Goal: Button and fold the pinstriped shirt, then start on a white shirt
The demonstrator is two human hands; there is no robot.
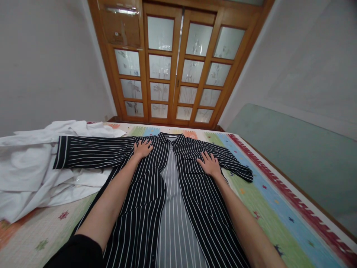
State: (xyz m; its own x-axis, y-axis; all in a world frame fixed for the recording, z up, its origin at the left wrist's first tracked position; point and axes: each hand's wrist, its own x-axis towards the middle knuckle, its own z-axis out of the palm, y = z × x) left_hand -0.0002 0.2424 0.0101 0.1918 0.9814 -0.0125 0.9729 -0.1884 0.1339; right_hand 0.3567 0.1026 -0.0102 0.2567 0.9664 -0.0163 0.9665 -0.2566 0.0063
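A black shirt with white stripes (142,193) lies spread out, front side up and unbuttoned, its collar pointing away from me. Between the parted front panels the grey striped inside of its back shows. My left hand (143,149) rests flat on the left upper chest near the shoulder, fingers apart. On the right chest, by the pocket area, my right hand (209,163) lies flat with spread fingers. The left sleeve stretches straight out over white cloth, while the right sleeve angles down toward me. The shirt's hem is out of view.
Crumpled white cloth (25,167) is heaped at the left, partly under the striped sleeve. Beneath everything is a colourful patterned bedspread (267,197). A pale green board (295,149) stands along the right side. Wooden doors with glass panes (178,67) close off the far end.
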